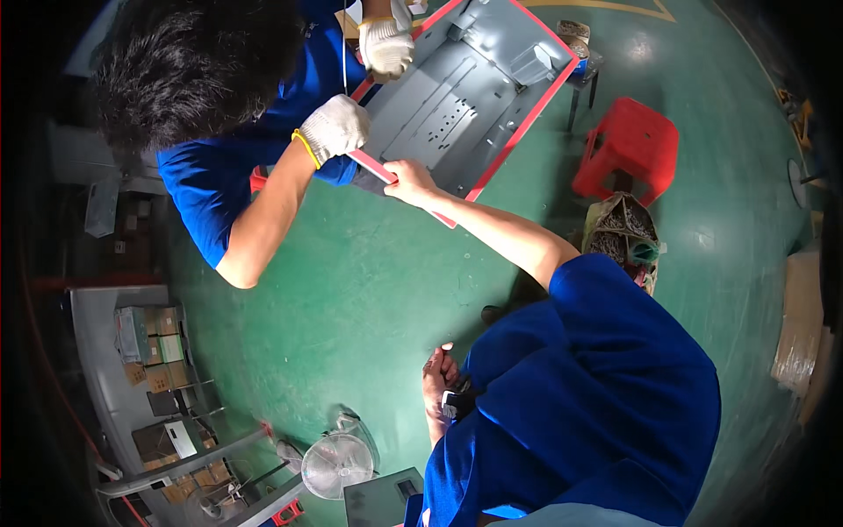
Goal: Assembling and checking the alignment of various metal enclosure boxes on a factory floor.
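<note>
The left hand [437, 378] hangs low, fingers bent; whether it holds anything, I cannot tell. The right hand [410, 183] grips the grey metal box [413, 105] by its red-edged near rim [373, 167]; for steadying, firm even pressure should serve, fingers clear of the co-worker's gloved hand [335, 129] at that rim's left end.

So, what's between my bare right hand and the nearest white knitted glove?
In the head view, a short stretch of red edge on the grey metal box.

Beyond the right hand [410, 183], the red-edged box [465, 101] is cut off above; whether the left hand [436, 376] holds anything is unclear.
</note>
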A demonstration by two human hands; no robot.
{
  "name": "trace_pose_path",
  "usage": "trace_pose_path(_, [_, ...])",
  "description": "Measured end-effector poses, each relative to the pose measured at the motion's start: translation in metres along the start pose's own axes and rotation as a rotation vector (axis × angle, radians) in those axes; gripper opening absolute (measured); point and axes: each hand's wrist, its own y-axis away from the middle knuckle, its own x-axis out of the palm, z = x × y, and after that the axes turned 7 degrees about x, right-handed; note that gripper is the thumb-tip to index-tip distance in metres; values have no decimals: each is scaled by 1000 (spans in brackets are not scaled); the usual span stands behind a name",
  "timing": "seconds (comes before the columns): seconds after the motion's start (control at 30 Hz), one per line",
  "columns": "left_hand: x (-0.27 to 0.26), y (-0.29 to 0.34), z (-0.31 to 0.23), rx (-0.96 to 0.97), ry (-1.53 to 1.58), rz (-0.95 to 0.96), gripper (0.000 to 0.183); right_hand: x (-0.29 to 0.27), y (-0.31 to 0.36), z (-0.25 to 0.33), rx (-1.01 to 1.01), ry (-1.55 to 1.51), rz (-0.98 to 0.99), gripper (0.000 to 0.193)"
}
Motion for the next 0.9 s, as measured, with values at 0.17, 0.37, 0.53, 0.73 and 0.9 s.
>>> trace_pose_path(0.17, [9,0,7,27,-48,0,27,2,0,-3,8,-58,-3,24])
trace_pose_path(0.37, [10,4,3,5,-24,-38,27,9,3,-7,10,-30,39,21])
trace_pose_path(0.53, [9,2,7,-1,-18,-31,26,12,0,-12,-28,-48,3,21])
trace_pose_path(0.73, [9,0,6,-8,-29,-45,27,6,0,-5,-49,-112,1,20])
trace_pose_path(0.9, [6,-3,9,-13,-47,16,28,-6,1,8,-50,-54,32,18])
